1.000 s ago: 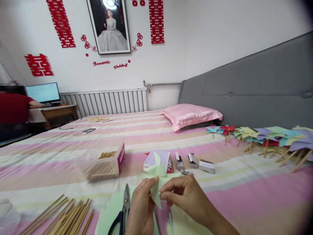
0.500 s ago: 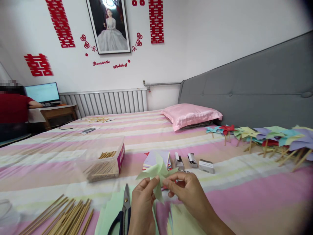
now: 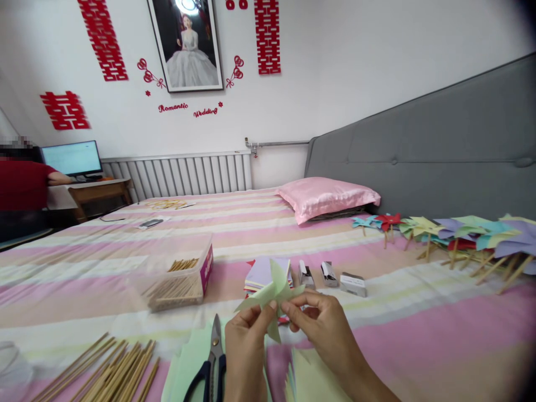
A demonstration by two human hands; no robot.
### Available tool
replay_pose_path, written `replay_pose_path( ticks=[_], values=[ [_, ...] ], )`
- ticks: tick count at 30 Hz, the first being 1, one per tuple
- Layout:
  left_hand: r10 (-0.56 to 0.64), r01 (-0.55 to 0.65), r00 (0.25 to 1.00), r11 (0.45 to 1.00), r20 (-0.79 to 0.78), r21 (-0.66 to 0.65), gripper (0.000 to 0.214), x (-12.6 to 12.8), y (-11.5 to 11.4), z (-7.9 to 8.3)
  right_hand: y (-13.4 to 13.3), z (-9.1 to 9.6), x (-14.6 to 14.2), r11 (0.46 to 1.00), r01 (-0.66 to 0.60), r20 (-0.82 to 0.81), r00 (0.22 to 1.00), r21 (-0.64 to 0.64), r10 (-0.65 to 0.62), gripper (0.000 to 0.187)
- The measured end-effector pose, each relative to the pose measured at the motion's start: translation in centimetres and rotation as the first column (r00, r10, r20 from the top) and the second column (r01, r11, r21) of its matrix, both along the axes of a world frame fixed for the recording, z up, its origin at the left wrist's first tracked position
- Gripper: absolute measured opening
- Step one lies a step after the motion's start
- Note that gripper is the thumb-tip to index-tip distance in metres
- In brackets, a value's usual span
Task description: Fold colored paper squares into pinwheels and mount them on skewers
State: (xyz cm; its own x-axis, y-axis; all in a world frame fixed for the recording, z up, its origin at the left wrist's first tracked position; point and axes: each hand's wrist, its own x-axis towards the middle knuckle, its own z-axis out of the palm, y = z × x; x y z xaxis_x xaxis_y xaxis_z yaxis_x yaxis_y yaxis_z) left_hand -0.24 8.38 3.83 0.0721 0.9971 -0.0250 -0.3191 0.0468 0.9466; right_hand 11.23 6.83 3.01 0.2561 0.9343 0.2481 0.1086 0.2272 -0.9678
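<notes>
Low in the middle, both my hands hold a light green paper pinwheel [image 3: 272,293] over the bed. My left hand [image 3: 247,349] pinches its centre from the left with thumb and fingers closed. My right hand [image 3: 324,326] grips it from the right, fingers curled. Scissors [image 3: 211,360] with dark handles lie on green paper sheets [image 3: 186,363] just left of my left hand. A stack of coloured paper squares [image 3: 262,273] sits right behind the pinwheel.
Loose wooden sticks [image 3: 109,374] lie at the lower left, with a clear box of sticks [image 3: 178,276] behind them. Three small staple boxes [image 3: 330,276] sit mid-bed. Finished pinwheels [image 3: 460,237] line the right side near a pink pillow [image 3: 326,196]. A person in red [image 3: 20,187] sits at a desk far left.
The pinwheel and both hands have risen slightly and the paper has turned between my fingers. Nothing else has moved.
</notes>
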Motion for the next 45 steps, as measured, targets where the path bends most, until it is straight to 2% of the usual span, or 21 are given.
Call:
replay_pose_path(
  ticks=[4, 10, 21, 24, 26, 28, 32, 34, 37, 41, 45],
  values=[
    [-0.010, 0.010, 1.000, 1.000, -0.018, 0.012, 0.016, 0.0, 0.2, -0.2, 0.0, 0.0, -0.1, 1.000, 0.014, -0.005, 1.000, -0.002, -0.014, 0.023],
    [0.023, -0.021, 0.998, 0.999, -0.058, 0.028, 0.016, -0.1, 0.6, -0.4, 0.1, 0.2, 0.2, 0.999, 0.029, 0.081, 0.996, -0.021, -0.027, 0.027],
    [0.048, -0.046, 0.997, 0.999, -0.064, 0.029, 0.015, -0.1, 0.5, -0.4, 0.0, 0.3, 0.4, 0.998, -0.030, 0.059, 0.998, -0.062, 0.033, 0.030],
    [0.075, -0.074, 0.996, 0.997, -0.050, 0.015, 0.017, -0.4, 0.6, -0.3, 0.0, 0.7, 1.4, 0.996, -0.060, 0.044, 0.997, -0.068, 0.063, 0.028],
    [0.097, -0.097, 0.994, 0.995, -0.054, 0.005, 0.016, -0.6, 0.8, -0.3, 0.2, 0.8, 2.9, 0.994, 0.029, 0.081, 0.997, -0.101, -0.021, 0.033],
    [0.107, -0.107, 0.992, 0.994, -0.067, -0.001, 0.015, -0.7, 1.0, -0.3, 0.6, 0.7, 4.7, 0.961, 0.232, 0.277, 0.943, -0.150, -0.184, 0.039],
    [0.104, -0.104, 0.987, 0.995, -0.119, 0.005, 0.012, -0.7, 1.1, -0.4, 1.3, -0.5, 7.8, 0.902, 0.387, 0.478, 0.839, -0.189, -0.260, 0.021],
    [0.100, -0.100, 0.984, 0.995, -0.149, 0.008, 0.013, -0.6, 1.1, -0.5, 1.6, -1.4, 8.5, 0.875, 0.434, 0.584, 0.775, -0.217, -0.239, 0.016],
    [0.093, -0.093, 0.979, 0.996, -0.179, 0.006, 0.015, -0.5, 1.0, -0.6, 2.1, -2.7, 8.5, 0.844, 0.462, 0.692, 0.704, -0.273, -0.161, 0.021],
    [0.080, -0.080, 0.977, 0.997, -0.196, 0.007, 0.017, -0.5, 1.0, -0.7, 2.4, -3.7, 7.9, 0.841, 0.429, 0.751, 0.659, -0.331, -0.041, 0.027],
    [0.068, -0.069, 0.977, 0.998, -0.200, 0.002, 0.018, -0.4, 1.0, -0.8, 2.5, -4.2, 7.8, 0.836, 0.407, 0.777, 0.628, -0.368, 0.036, 0.024]
  ],
)
